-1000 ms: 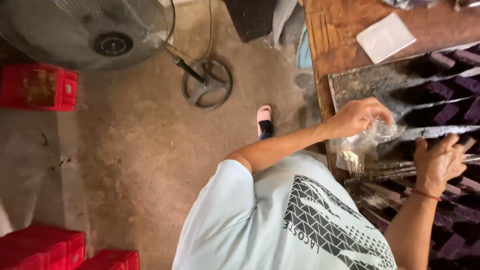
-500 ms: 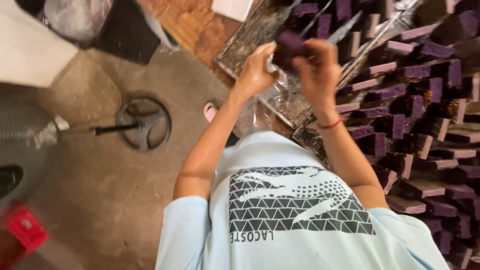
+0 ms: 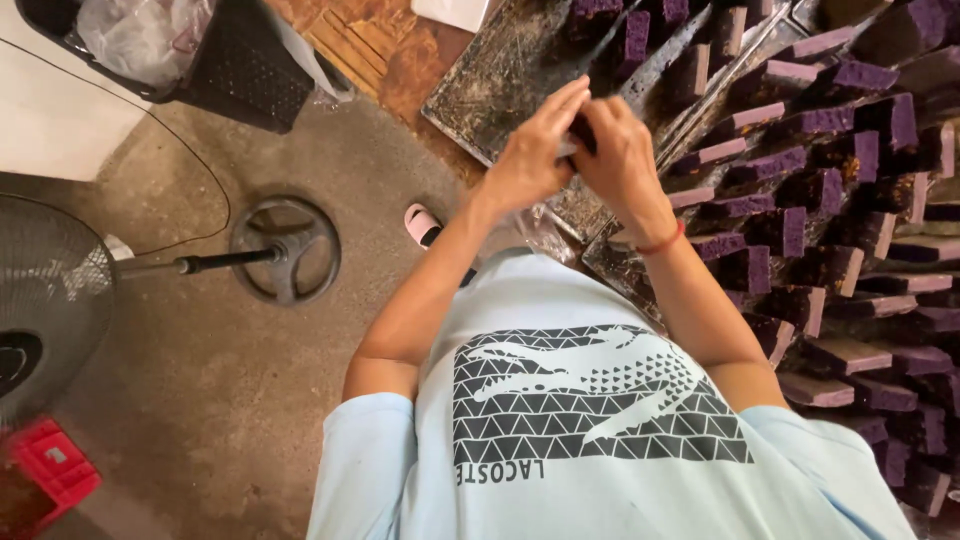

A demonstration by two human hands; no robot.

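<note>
Left hand [image 3: 530, 150] and right hand [image 3: 620, 160]: raised together, fingertips meeting, both closed around one dark purple rectangular cake block [image 3: 583, 132], mostly hidden between the fingers. Right wrist: thin red string band [image 3: 662, 241]. Beneath the hands: crumpled clear plastic wrap [image 3: 545, 225], lying at the desk [image 3: 385, 55] edge. Beyond and right: dark, stained metal baking tray [image 3: 500, 75]; many more purple cake blocks [image 3: 800, 180] in rows. Floor, left: standing fan with round black base [image 3: 285, 248]; red plastic crate [image 3: 50, 465].
</note>
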